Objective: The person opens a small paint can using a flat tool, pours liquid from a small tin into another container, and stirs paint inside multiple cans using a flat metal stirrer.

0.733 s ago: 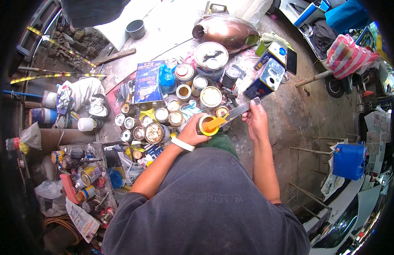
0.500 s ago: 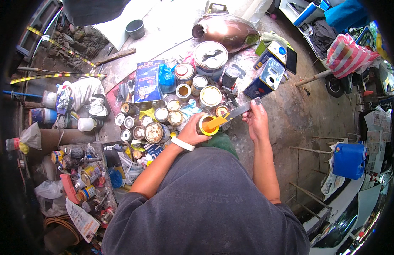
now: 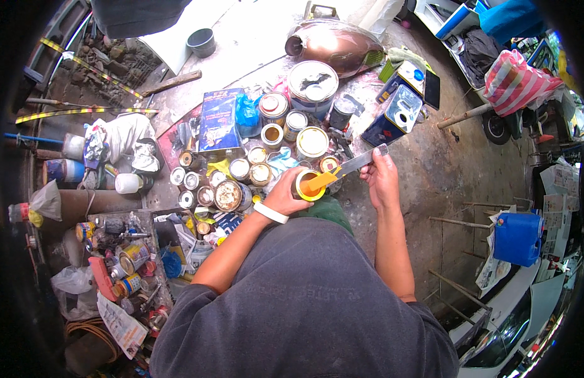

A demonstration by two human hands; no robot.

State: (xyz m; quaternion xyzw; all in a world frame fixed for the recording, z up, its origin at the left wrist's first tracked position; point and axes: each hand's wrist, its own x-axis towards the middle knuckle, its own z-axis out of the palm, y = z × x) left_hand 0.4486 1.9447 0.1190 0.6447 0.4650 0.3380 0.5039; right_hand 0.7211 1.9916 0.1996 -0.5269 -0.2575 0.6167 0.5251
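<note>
My left hand point(image 3: 285, 191) is wrapped round a small open paint can point(image 3: 299, 194) with yellow-orange paint inside. It holds the can just in front of my body, tilted slightly. In my right hand point(image 3: 382, 179) the thumb and fingers pinch the upper end of a flat grey metal paint stirrer point(image 3: 355, 164). The stirrer slants down to the left, its lower part coated in yellow paint and its tip over or in the can's mouth. How deep the tip sits in the paint I cannot tell. Close beyond the can stands a small tin point(image 3: 328, 164) with orange on it.
Several paint cans crowd the ground ahead, among them a large white-lidded pail point(image 3: 312, 82) and a yellowish-lidded can point(image 3: 312, 142). A blue rectangular tin point(image 3: 396, 116) stands at the right, near a wrapped brown tank-shaped part point(image 3: 339, 47). A blue jerrycan point(image 3: 517, 239) is farther right.
</note>
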